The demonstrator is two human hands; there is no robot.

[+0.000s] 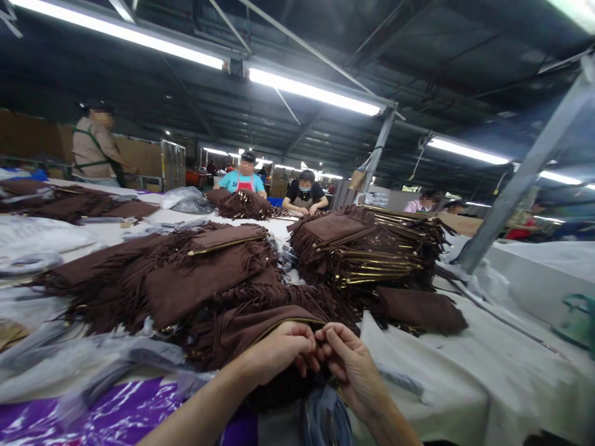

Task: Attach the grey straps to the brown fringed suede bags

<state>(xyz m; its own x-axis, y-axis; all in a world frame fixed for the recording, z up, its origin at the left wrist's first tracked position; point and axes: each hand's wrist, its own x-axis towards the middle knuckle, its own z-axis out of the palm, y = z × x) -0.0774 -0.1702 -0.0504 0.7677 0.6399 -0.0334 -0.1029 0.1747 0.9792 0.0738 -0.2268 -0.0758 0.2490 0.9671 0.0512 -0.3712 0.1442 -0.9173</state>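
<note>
A brown fringed pouch with a gold zipper along its upper edge lies in front of me, partly over other brown fringed pieces. My left hand is closed at the end of its zipper edge, fingers curled and pinching. Close beside it, almost touching, my right hand also pinches with thumb and forefinger. Whatever small part sits between the fingertips is too small and covered to make out. Below the hands hangs dark material in shadow, and a bluish-grey wrapped bundle lies there.
A tall stack of brown zippered pouches stands ahead to the right, with a looser pile to the left. Clear plastic wrapping and a purple plastic bag lie at front left. Co-workers are across the table. A metal post rises at right.
</note>
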